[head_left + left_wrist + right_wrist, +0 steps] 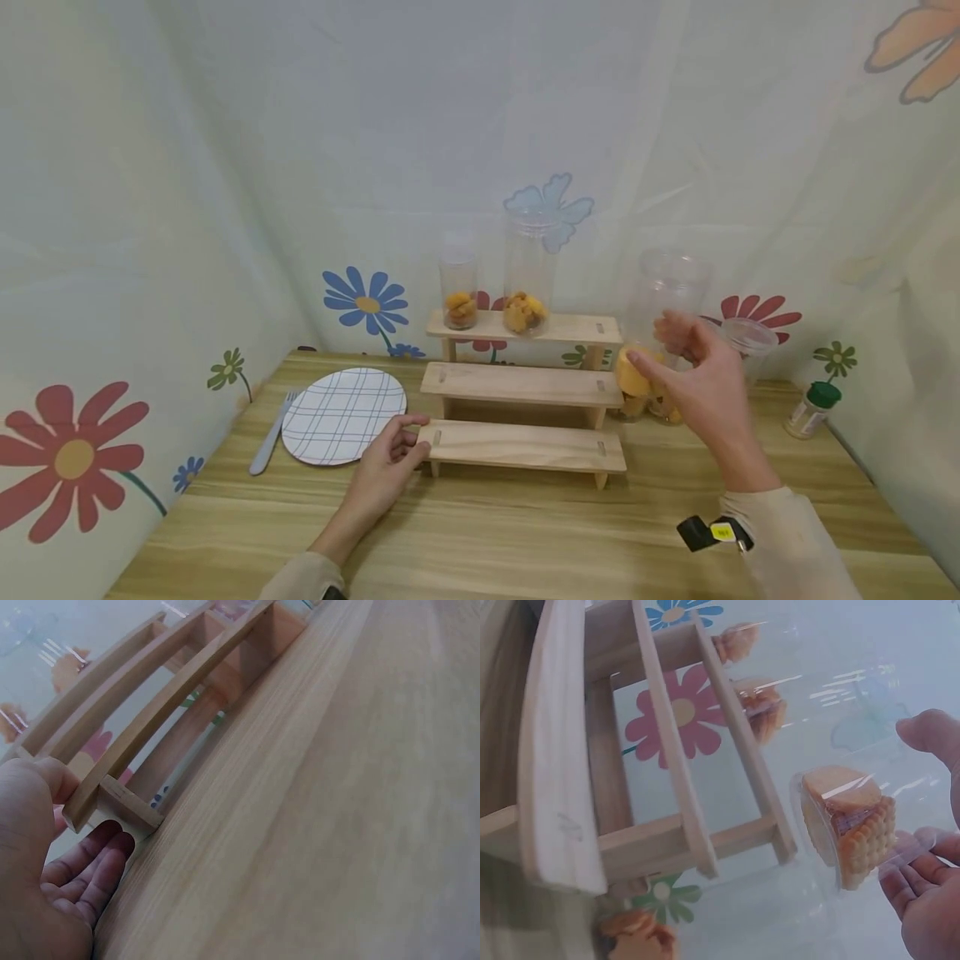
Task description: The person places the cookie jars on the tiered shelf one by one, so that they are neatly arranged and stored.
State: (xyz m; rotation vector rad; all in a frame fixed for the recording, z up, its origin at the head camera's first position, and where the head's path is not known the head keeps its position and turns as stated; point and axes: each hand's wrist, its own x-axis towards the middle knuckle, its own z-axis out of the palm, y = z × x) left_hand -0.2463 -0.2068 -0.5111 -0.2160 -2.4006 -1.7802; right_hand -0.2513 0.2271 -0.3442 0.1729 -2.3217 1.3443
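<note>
At the far left of the wood-grain table (465, 542), a fork (272, 437) is laid beside a round white plate (341, 417) patterned with crossing blue lines; the fork's tines are set close by the rim. To the right of the plate, the left end of the lowest tier of a three-tiered wooden stand (525, 443) is gripped by the left hand (386, 467), its thumb and fingers bent about the board's end. On the top, far tier, a short jar (460, 292) is stood at the left and a taller jar (528, 283) just right of it, yellow and brown pieces being seen in the bottom of each. Past the stand's right end, a clear jar of biscuits (847, 825) is held above the table by the right hand (701, 387), clamped between thumb and fingers, with a round biscuit and a square one seen through its wall. Lower down, biscuits in another container (639, 936) are partly shown. Farther right, a clear tub (752, 342) is partly hidden behind the right hand, and at the far right a green-capped shaker (812, 408) is stood
</note>
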